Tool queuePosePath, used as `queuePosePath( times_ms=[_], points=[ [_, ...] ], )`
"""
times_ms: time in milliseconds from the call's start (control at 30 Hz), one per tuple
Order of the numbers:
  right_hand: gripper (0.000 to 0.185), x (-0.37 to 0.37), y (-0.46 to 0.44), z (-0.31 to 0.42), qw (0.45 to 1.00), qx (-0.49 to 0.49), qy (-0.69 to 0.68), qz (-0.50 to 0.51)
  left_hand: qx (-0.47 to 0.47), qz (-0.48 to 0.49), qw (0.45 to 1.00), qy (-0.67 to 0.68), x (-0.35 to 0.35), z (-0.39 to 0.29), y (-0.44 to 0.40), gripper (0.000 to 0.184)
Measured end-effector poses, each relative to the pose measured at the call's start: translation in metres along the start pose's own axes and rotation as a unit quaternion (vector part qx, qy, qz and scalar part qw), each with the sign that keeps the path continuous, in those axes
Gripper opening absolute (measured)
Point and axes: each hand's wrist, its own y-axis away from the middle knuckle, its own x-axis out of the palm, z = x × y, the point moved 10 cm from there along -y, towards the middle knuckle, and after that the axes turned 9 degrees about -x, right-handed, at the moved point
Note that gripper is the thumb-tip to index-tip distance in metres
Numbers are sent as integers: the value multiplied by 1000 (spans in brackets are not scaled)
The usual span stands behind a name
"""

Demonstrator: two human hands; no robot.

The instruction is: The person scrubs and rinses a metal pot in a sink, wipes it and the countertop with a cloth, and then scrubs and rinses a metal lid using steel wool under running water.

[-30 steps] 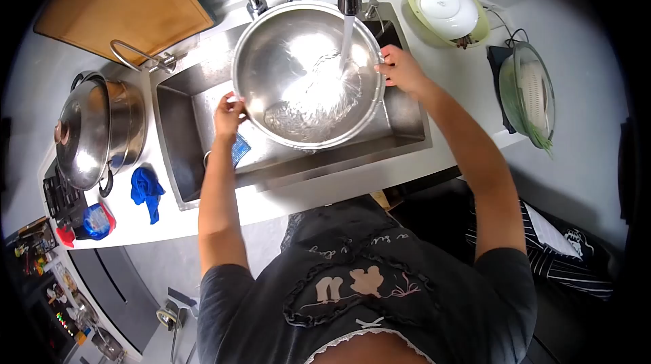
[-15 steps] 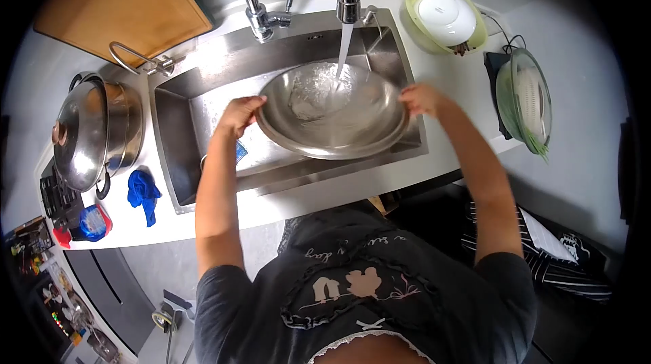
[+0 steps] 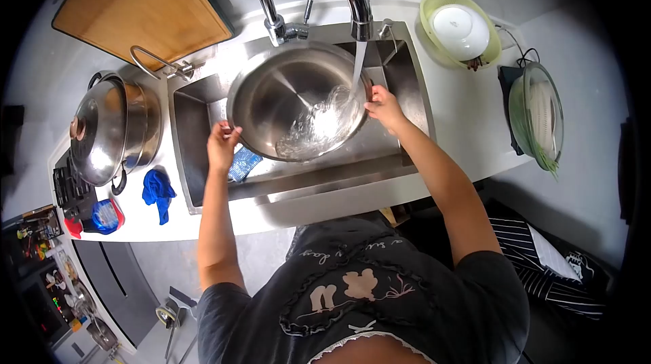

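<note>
A wide steel basin [image 3: 271, 92] is held over the sink [image 3: 319, 177], with water swirling in its lower right part. The faucet [image 3: 361, 28] pours a stream into it near the right rim. My left hand [image 3: 222, 145] grips the rim at the lower left, fingers closed on it. On the right side, my right hand [image 3: 385, 109] pinches the rim. Under the basin's lower left edge a blue cloth or sponge [image 3: 244, 163] lies in the sink.
A lidded steel pot [image 3: 102, 130] and a blue cloth [image 3: 158, 194] are at the left. A wooden board [image 3: 142, 14] leans behind. At the right are a green basin [image 3: 434, 44] with a white bowl [image 3: 461, 30] and a glass bowl [image 3: 555, 123] with green stalks.
Both hands have tilted the basin back and forth and shifted it left. Its water has swirled to the lower right. The camera view has moved slightly.
</note>
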Motion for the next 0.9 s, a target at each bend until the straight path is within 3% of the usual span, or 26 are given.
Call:
queuePosePath(
  times_ms=[100,233,367,567,900],
  points=[
    [27,-23,16,15,965,-175,191,-26,-48,15,997,59,25,52,8,24],
    [30,-56,55,21,970,-153,168,-80,-51,51,989,127,69,57,21,22],
    [34,-101,76,-7,968,-92,186,-142,-43,82,989,115,104,44,18,20],
    [36,-130,105,1,965,-91,170,-180,-23,95,992,84,134,23,18,20],
    [33,-138,119,-13,976,-60,-5,-211,28,100,993,62,149,-48,22,17]
  ],
)
